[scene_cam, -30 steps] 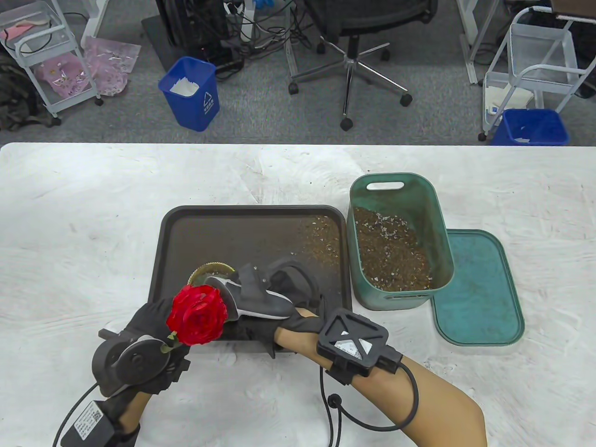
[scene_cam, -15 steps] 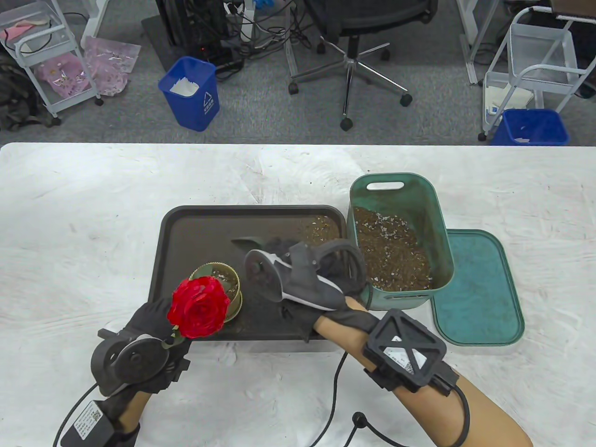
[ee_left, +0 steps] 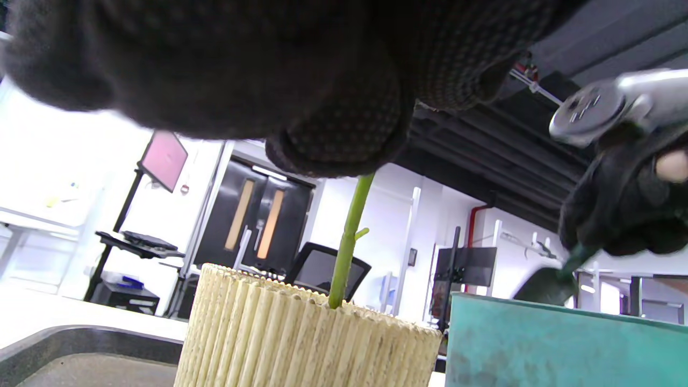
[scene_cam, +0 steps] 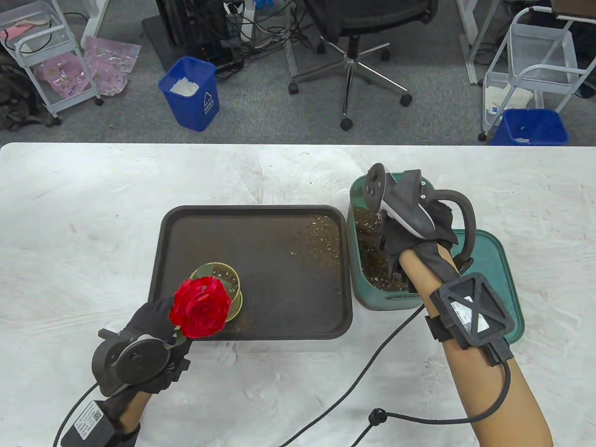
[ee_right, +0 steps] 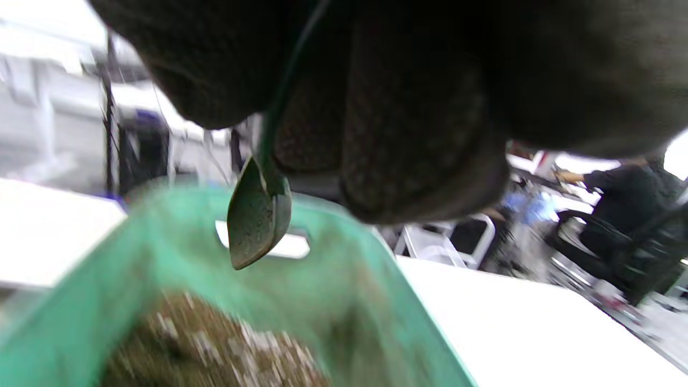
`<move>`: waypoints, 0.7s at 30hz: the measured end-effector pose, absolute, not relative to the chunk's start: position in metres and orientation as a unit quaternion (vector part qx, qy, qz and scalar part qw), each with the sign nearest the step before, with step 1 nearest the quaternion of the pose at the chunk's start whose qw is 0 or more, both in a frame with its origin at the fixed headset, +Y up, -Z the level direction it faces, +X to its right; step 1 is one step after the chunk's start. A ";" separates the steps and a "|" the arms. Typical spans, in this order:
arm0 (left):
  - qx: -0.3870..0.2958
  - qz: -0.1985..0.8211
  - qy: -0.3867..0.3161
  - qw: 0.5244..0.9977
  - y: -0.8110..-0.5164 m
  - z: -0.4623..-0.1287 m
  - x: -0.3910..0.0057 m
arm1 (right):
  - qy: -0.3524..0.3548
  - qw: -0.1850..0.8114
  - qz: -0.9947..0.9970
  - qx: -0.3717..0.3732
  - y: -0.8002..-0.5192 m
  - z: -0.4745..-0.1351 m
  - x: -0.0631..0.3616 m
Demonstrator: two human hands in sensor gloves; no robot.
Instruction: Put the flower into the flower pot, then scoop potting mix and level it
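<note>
My left hand (scene_cam: 153, 321) pinches the flower (scene_cam: 201, 306) upright while my right hand (scene_cam: 414, 223), gripping the scoop (ee_right: 258, 215), should dig shallowly into the potting mix (scene_cam: 372, 265).

Your left hand (scene_cam: 149, 321) sits low at the near left, fingers (ee_left: 344, 140) curled, pinching the stem (ee_left: 349, 242). Your right hand (scene_cam: 419, 228) reaches far forward on the right, forearm stretched out, fingers (ee_right: 419, 161) curled round the scoop (ee_right: 258, 215), which points down.
</note>
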State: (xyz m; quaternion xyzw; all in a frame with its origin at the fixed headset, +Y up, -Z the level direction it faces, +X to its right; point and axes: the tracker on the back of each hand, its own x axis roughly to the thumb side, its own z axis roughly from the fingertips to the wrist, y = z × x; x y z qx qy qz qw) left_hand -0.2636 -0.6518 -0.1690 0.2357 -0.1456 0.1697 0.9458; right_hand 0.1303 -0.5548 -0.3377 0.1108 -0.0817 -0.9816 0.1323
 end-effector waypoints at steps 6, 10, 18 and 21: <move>0.236 0.171 -0.140 0.946 -0.652 -0.170 -0.265 | -0.119 0.291 -0.942 0.115 -0.616 -0.362 0.135; 0.235 0.172 -0.141 0.946 -0.651 -0.170 -0.265 | -0.152 0.334 -0.924 0.111 -0.636 -0.368 0.140; 0.234 0.168 -0.145 0.946 -0.651 -0.170 -0.265 | -0.236 0.303 -0.914 0.132 -0.635 -0.369 0.146; 0.235 0.166 -0.146 0.947 -0.651 -0.169 -0.264 | -0.268 0.262 -0.917 0.136 -0.631 -0.366 0.150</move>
